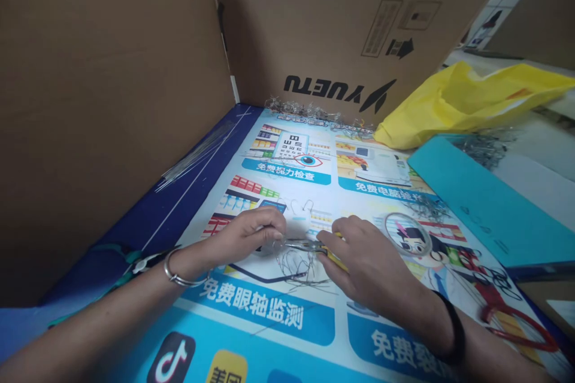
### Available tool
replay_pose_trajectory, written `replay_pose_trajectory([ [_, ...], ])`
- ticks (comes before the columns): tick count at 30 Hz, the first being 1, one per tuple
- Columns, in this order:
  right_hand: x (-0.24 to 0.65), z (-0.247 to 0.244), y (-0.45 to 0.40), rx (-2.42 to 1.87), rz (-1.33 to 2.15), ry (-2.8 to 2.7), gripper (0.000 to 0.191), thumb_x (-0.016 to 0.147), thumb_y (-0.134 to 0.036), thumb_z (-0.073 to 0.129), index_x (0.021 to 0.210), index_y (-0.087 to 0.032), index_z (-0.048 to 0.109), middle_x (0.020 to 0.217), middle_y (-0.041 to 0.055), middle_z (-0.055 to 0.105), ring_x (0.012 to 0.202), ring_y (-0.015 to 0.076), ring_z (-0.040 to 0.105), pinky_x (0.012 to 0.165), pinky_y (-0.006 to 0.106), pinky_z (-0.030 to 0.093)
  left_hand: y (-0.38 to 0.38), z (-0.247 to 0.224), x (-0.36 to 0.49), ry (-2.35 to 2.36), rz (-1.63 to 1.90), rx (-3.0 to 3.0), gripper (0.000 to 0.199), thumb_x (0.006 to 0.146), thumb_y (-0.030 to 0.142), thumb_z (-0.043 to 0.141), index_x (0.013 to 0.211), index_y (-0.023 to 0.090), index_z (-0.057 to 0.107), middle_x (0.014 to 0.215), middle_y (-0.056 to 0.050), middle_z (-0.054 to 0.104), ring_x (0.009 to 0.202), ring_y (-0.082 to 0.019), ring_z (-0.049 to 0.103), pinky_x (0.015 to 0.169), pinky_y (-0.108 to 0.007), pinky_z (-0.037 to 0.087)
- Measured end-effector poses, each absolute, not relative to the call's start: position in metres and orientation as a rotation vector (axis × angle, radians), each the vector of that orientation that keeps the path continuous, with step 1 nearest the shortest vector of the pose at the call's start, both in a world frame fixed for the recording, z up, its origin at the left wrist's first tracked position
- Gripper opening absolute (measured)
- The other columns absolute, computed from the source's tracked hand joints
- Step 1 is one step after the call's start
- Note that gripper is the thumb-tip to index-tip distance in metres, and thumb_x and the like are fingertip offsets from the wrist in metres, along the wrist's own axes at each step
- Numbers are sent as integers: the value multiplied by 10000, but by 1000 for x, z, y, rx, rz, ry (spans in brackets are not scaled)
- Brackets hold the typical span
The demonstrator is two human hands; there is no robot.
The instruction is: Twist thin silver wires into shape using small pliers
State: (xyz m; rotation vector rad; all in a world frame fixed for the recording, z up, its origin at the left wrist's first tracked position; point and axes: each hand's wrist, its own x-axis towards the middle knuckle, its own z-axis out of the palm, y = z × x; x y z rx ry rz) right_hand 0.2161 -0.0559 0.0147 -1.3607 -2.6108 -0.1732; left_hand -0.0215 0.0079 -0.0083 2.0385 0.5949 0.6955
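Observation:
My right hand (359,254) is wrapped round yellow-handled pliers (336,254), whose metal jaws point left. The fingers of my left hand (265,228) are pinched together on a thin wire (279,244), right at the tip of the jaws. How the jaws meet the wire is too small to make out. Just below, several loose thin wires (299,266) lie tangled on the printed poster (341,317). More bent wire pieces (294,206) sit a little behind my hands.
Cardboard walls (112,60) stand left and behind. Straight wires (197,155) lie along the left. Wire shapes (305,109) line the back. A yellow bag (467,102), a teal board (485,203), a clear ring (408,234) and a red ring (521,329) are at right.

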Motion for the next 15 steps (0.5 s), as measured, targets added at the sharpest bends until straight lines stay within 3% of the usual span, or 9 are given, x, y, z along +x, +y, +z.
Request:
replay_pose_trajectory([
  [4, 216, 14, -54, -1338, -376, -2656, 145, 836, -298, 523, 897, -191, 600, 820, 73, 552, 766, 216, 454, 650, 332, 287, 13, -6, -20, 563, 654, 2107, 157, 920, 212, 435, 841, 180, 567, 832, -35, 581, 826, -151, 536, 765, -285, 430],
  [8, 217, 13, -56, -1264, -635, -2687, 190, 847, -159, 483, 1009, -160, 582, 801, 70, 539, 725, 203, 441, 616, 338, 265, 16, -6, -17, 564, 631, 2155, 158, 920, 196, 435, 831, 179, 564, 821, -27, 580, 805, -141, 534, 750, -273, 423],
  [15, 221, 18, -63, -1215, -748, -2660, 252, 857, -81, 425, 1054, -134, 573, 796, 77, 551, 705, 196, 452, 587, 342, 270, 19, -3, -13, 599, 607, 2144, 162, 921, 213, 430, 832, 180, 561, 836, -31, 576, 807, -145, 536, 744, -271, 421],
])
